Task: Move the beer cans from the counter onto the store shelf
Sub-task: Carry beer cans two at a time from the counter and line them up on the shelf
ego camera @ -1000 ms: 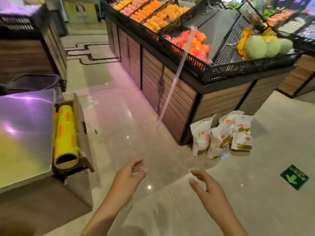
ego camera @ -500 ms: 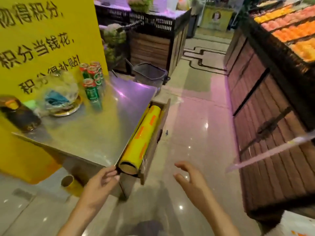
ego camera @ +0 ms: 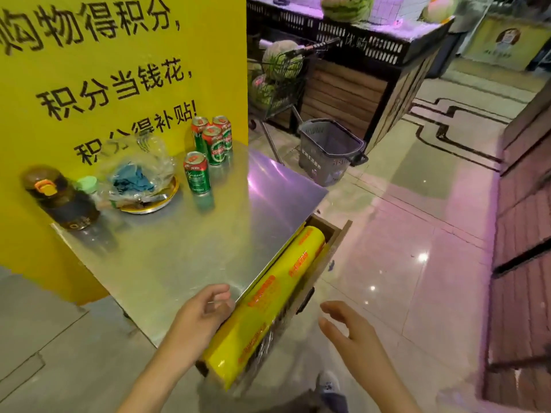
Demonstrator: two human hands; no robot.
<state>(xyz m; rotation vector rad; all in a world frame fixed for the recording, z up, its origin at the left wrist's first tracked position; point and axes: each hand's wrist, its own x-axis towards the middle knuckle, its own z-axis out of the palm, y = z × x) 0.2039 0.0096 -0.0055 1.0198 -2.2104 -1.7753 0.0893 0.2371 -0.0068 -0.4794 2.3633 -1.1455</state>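
On a steel counter [ego camera: 179,257] set against a yellow sign [ego camera: 119,70] with black Chinese lettering, four green and red beer cans [ego camera: 212,144] stand upright at the far end. Three are bunched close together by the sign; the fourth can [ego camera: 196,172] stands alone, a little nearer the camera, just beside a round tray [ego camera: 167,198]. The tray holds a crumpled clear plastic bag [ego camera: 140,171] with something blue inside. Left of the tray stands a dark bottle [ego camera: 61,198] with an orange latch on its lid.

Along the counter's right edge, an open drawer holds a long yellow roll of cling film [ego camera: 268,305] with orange print.

Both hands hover low in the frame, well apart from the cans and holding nothing. The left hand [ego camera: 205,308] is over the counter's near corner, fingers loosely curled, just beside the roll; whether it touches the metal cannot be told. The right hand [ego camera: 346,326] hangs over the floor, right of the drawer, fingers relaxed and spread.

Beyond the counter, a grey shopping basket [ego camera: 331,150] sits on the shiny tiled floor [ego camera: 417,234]. Behind it, a wire cart [ego camera: 277,79] is loaded with watermelons beside a wood-panelled display stand [ego camera: 357,84].
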